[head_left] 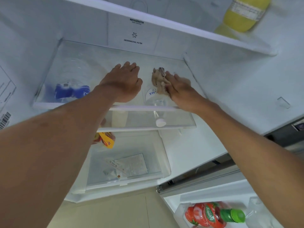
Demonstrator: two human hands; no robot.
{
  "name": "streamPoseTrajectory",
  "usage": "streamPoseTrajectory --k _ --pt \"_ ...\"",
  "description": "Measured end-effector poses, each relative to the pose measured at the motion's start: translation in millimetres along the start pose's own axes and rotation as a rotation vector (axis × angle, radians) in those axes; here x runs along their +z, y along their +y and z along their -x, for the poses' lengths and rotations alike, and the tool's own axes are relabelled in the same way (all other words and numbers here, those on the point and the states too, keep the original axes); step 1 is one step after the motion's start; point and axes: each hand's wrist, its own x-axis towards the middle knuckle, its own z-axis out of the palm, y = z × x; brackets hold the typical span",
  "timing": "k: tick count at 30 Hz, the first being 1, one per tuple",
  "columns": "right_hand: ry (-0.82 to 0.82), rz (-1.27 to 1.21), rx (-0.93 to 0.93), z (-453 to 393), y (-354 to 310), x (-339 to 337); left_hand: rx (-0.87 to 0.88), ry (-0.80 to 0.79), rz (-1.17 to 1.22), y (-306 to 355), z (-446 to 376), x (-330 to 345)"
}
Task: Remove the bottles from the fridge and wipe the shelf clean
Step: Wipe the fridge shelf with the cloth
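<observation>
Both bare hands reached onto the glass shelf (92,51) at the frame's centre; the left hand (125,79) lay flat and open, palm down, holding nothing; the right hand (178,87), just to its right, pressed a crumpled beige cloth (158,78) against the glass; a clear blue-labelled bottle (72,86) lay on its side at the shelf's left; another clear bottle (158,111) showed beneath the glass.

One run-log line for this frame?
phase: wiping | right hand: cloth on glass shelf | left hand: flat on shelf
</observation>
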Motion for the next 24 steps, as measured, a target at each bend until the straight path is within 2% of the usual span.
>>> streamPoseTrajectory --k 4,7,9,12,16,17,20,24 --pt "0.079 0.056 0.073 -27.7 6.1 -8.1 0.054 -0.041 -0.02 -10.9 -6.8 -4.7" --pt "0.013 0.089 0.153 -65.1 5.7 -9.6 0.104 -0.048 -0.056 -19.7 -1.7 -8.3" --pt "-0.011 0.094 0.124 -74.6 3.7 -6.5 0.114 -0.036 -0.078 -20.3 0.7 -5.5" --pt "0.035 0.026 0.005 -42.6 -8.7 -2.3 0.093 -0.05 -0.062 -19.4 -2.4 -2.1" --pt "-0.098 -0.07 -0.081 26.9 -23.2 -4.2 0.026 -0.071 -0.028 -12.7 -10.0 -3.0" --pt "-0.088 -0.051 -0.1 28.4 -21.7 -4.8 0.011 -0.07 -0.024 -10.1 -11.3 -1.0" --pt "-0.014 -0.026 -0.094 -0.7 -18.7 -7.0 -0.009 -0.06 -0.019 -10.2 -12.5 4.2" --pt "-0.002 -0.011 -0.071 -46.5 -9.5 -5.1 0.019 -0.017 -0.031 -14.3 -10.1 9.0"
